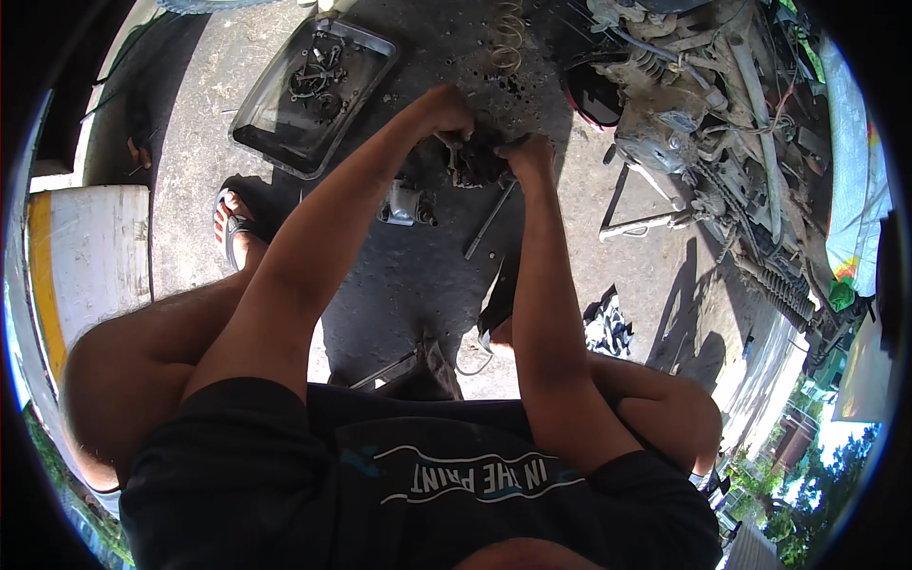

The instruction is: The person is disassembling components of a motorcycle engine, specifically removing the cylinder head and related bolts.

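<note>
A dark, greasy metal engine part (472, 165) lies on the ground in front of me, between my two hands. My left hand (449, 112) is closed at its upper left side, fingers curled downward; what they grip is hidden. On the right, my right hand (527, 155) has its thumb and fingers closed on the part's dark edge. Shadow hides much of the part's detail. Just left of it sits a silver metal component (408, 204). A long thin metal rod (490, 220) lies below my right hand, slanting down to the left.
A metal tray (275, 150) with several greasy small parts stands at the upper left. A partly dismantled motorcycle (665, 142) fills the right side. At the top is a coiled hose (508, 38). A white box (100, 242) stands at the left, near my sandalled foot (233, 223).
</note>
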The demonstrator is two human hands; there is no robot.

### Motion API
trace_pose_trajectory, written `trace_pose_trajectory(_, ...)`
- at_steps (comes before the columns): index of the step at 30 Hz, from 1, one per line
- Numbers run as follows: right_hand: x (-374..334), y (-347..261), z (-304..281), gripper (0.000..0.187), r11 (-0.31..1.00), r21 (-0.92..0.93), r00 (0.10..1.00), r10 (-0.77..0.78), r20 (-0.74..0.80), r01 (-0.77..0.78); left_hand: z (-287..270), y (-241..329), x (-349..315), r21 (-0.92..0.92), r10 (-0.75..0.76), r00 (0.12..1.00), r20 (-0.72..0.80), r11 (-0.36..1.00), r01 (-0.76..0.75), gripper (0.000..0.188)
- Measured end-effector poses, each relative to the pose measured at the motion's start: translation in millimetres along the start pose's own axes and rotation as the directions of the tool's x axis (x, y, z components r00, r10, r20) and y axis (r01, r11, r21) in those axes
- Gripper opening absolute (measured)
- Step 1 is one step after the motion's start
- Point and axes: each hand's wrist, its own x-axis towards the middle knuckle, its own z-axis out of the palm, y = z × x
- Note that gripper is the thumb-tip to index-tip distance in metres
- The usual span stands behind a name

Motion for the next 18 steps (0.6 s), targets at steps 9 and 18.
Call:
trace_pose_trajectory(9, 14, 32, 4, 0.038, 0.950, 0.312, 0.998, -0.015, 0.060, -0.004, 14, 14, -13, 0.238, -0.010, 0.999, 0.041, 0.971, 0.000, 0.032)
trace_pose_trajectory(18, 0, 38, -35, 0.029, 0.772, 0.636, 0.960, -0.176, 0.219, -0.003, 28, 7, 2, 0.259, 0.137, 0.974, 0.181, 0.948, -0.182, 0.045)
